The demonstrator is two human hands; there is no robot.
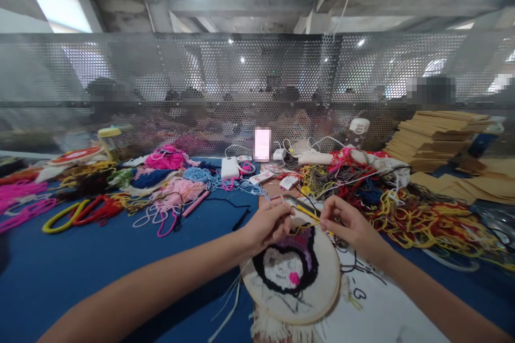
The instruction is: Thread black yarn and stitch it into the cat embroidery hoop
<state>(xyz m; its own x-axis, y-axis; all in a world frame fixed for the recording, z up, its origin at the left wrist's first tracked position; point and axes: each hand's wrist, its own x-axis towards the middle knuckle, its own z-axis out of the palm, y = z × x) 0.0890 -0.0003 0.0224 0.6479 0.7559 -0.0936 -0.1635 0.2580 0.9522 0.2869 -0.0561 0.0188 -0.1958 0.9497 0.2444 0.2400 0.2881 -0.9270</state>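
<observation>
A round embroidery hoop (332,284) holds pale cloth with a half-worked picture: a black yarn outline, purple patches, a whitish face and a pink cheek. Over its upper left edge, my left hand (267,228) is closed, fingers curled and thumb pressed in. My right hand (350,228) pinches at the hoop's upper right edge. A thin strand of golden-yellow yarn (308,226) stretches between the fingertips of both hands, just above the stitched top. Whether a needle is on it, I cannot tell. Loose fringed cloth hangs below the hoop.
Yarn heaps lie left (164,158) and right (434,214) on the blue tabletop (161,278). A pink pen (196,203), a white power bank (230,168) and a lit phone (263,144) lie ahead. Brown envelopes (430,136) are stacked right; a perforated screen (241,75) stands behind.
</observation>
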